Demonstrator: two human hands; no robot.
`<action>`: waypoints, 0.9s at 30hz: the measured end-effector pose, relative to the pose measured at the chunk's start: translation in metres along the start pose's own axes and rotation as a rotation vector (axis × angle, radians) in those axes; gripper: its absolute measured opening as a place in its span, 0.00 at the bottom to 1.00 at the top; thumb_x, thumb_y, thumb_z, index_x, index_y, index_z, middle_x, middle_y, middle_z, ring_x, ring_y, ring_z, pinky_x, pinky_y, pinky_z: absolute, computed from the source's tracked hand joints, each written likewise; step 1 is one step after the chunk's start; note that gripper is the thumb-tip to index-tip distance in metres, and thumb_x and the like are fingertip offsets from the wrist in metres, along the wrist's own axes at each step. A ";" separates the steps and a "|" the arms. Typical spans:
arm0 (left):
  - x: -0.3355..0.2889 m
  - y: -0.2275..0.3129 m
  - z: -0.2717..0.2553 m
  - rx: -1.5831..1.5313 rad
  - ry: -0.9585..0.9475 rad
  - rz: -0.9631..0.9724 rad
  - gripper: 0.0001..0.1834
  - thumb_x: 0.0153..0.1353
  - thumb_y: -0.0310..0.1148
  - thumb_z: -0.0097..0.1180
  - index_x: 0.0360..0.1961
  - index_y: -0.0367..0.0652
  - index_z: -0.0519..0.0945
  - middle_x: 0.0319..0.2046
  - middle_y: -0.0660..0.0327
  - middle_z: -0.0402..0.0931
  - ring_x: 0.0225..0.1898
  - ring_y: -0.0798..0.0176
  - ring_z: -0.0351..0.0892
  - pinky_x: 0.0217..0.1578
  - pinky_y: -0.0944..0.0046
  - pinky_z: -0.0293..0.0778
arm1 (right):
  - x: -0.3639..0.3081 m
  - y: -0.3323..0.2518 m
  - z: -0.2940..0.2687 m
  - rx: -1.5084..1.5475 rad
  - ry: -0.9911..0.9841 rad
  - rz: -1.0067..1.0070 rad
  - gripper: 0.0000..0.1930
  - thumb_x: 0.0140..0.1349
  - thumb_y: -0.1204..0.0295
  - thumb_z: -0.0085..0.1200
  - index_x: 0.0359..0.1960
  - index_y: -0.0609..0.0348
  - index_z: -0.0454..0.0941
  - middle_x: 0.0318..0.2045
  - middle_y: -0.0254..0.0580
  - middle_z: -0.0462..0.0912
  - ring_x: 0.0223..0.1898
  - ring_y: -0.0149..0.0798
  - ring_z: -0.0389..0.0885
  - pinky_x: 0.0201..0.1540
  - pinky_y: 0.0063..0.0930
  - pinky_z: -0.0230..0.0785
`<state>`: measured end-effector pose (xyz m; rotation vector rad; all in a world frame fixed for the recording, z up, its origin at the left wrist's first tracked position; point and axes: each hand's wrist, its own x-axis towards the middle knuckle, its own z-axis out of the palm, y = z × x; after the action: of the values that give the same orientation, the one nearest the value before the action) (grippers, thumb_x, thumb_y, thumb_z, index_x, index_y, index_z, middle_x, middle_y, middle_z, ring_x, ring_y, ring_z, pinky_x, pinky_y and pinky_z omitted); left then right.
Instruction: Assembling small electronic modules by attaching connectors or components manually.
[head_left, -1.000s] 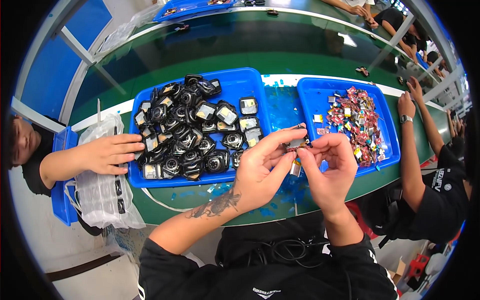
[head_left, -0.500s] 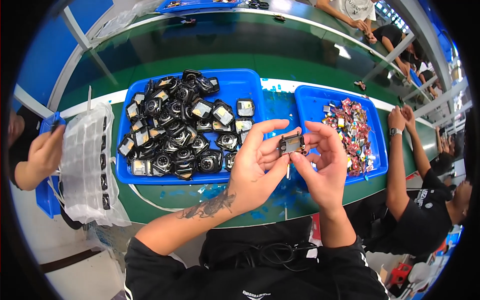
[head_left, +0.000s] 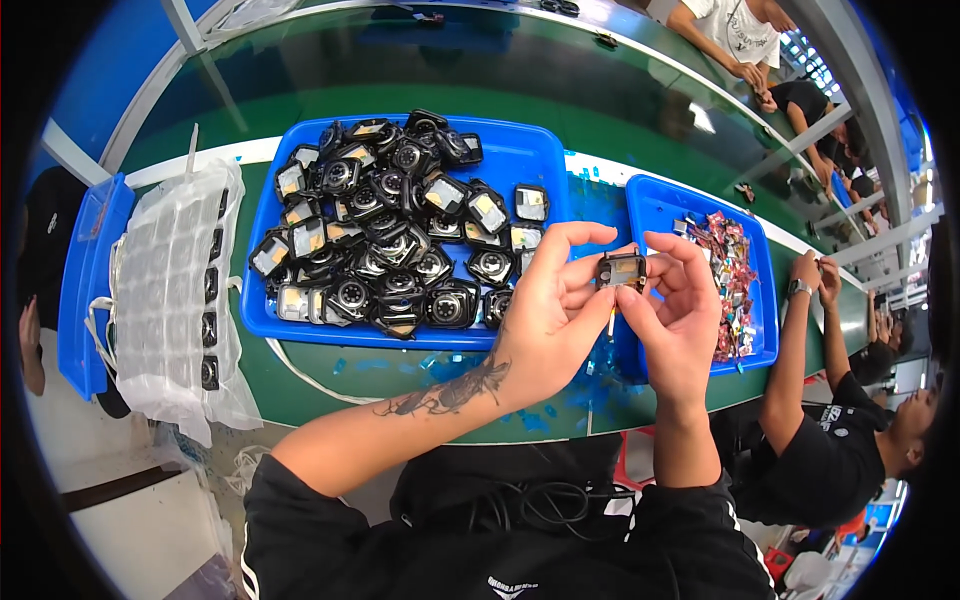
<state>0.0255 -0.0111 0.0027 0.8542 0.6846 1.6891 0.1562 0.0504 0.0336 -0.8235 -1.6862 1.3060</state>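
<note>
Both hands are raised over the near edge of the table, holding a small black smartwatch case [head_left: 622, 270] between them. The fingers and thumb of my left hand [head_left: 540, 330] grip its left side. My right hand [head_left: 682, 325] pinches it from the right, thumb at the lower edge. Grey and goldish parts show inside the case, and a thin pale strip hangs below it. Left of my hands, a large blue tray [head_left: 535, 165] bears a heap of black smartwatch cases [head_left: 385, 235]. A smaller blue tray [head_left: 660, 205] on the right holds many small red, yellow and silver pieces [head_left: 738, 285].
A translucent plastic pocket tray [head_left: 165, 300] with several black watch parts lies at the left. Beside it is another blue tray [head_left: 85, 285]. Blue scraps [head_left: 535, 415] litter the green table [head_left: 370, 380]. A co-worker [head_left: 840, 430] in black works at the right; others sit farther off.
The view has shifted, so the trays appear farther right and a little higher. The case stays in both hands, slightly turned. At the left, another person's hand has drawn back from the pocket tray.
</note>
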 end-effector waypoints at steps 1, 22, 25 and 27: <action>0.001 0.000 0.000 0.001 -0.001 0.003 0.24 0.65 0.15 0.45 0.60 0.41 0.58 0.53 0.53 0.74 0.48 0.71 0.77 0.42 0.74 0.71 | 0.001 0.000 0.001 0.000 -0.001 -0.003 0.25 0.53 0.87 0.59 0.54 0.65 0.70 0.36 0.35 0.76 0.37 0.23 0.74 0.37 0.16 0.73; -0.017 -0.004 0.004 1.048 -0.285 0.704 0.27 0.50 0.18 0.59 0.53 0.37 0.69 0.57 0.44 0.70 0.45 0.49 0.83 0.39 0.61 0.83 | 0.253 0.095 -0.057 -0.622 -0.152 0.494 0.33 0.40 0.70 0.74 0.51 0.62 0.74 0.31 0.40 0.78 0.26 0.32 0.73 0.23 0.25 0.60; -0.015 -0.003 0.006 1.079 -0.369 0.708 0.28 0.45 0.19 0.62 0.52 0.41 0.72 0.57 0.46 0.71 0.44 0.50 0.83 0.37 0.59 0.83 | 0.256 0.099 -0.071 -0.624 0.005 0.073 0.20 0.51 0.70 0.67 0.46 0.62 0.79 0.33 0.41 0.80 0.27 0.35 0.79 0.31 0.29 0.72; -0.015 -0.001 0.000 1.106 -0.346 0.786 0.29 0.44 0.19 0.62 0.52 0.42 0.72 0.57 0.45 0.71 0.44 0.49 0.83 0.37 0.58 0.83 | 0.224 0.054 -0.024 -0.501 -0.230 0.000 0.16 0.56 0.70 0.62 0.44 0.63 0.80 0.35 0.44 0.82 0.31 0.36 0.82 0.37 0.32 0.75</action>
<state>0.0290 -0.0255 -0.0014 2.3740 1.1373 1.6560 0.0790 0.2689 0.0325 -0.9816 -2.2458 1.0159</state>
